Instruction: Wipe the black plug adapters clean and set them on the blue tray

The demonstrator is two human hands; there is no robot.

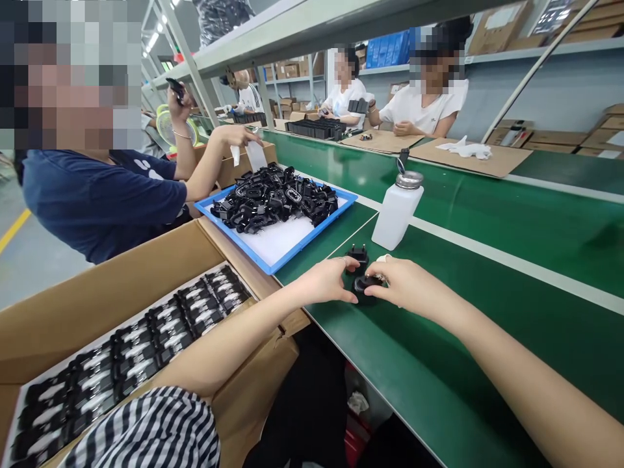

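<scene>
Right hand (397, 279) held a small black plug

The near plug (364, 284) was low over the green table (414, 370), pinched in the person's right fingers. Its long way seemed to run from side to side, with one end poking out to the left and the other tucked under the fingers. Its pins could not be seen. A bit of something white (383, 259) showed at the right fingers.

The far plug (359, 255) was just past it on the table. Its two pins pointed away from the person, and its body reached back toward the near plug. Nobody could tell if the two plugs touched.

The left hand (332, 281) was beside both plugs, with its thumb and pointing finger spread apart. The finger was at the side of the far plug, but it was hard to tell if it pressed on it.

A white bottle (396, 218) with a metal top stood behind the plugs. To the left, a blue tray (312, 235) held a big heap of black parts (277, 195). A brown box (121, 286) nearby had rows of black parts in it.
</scene>
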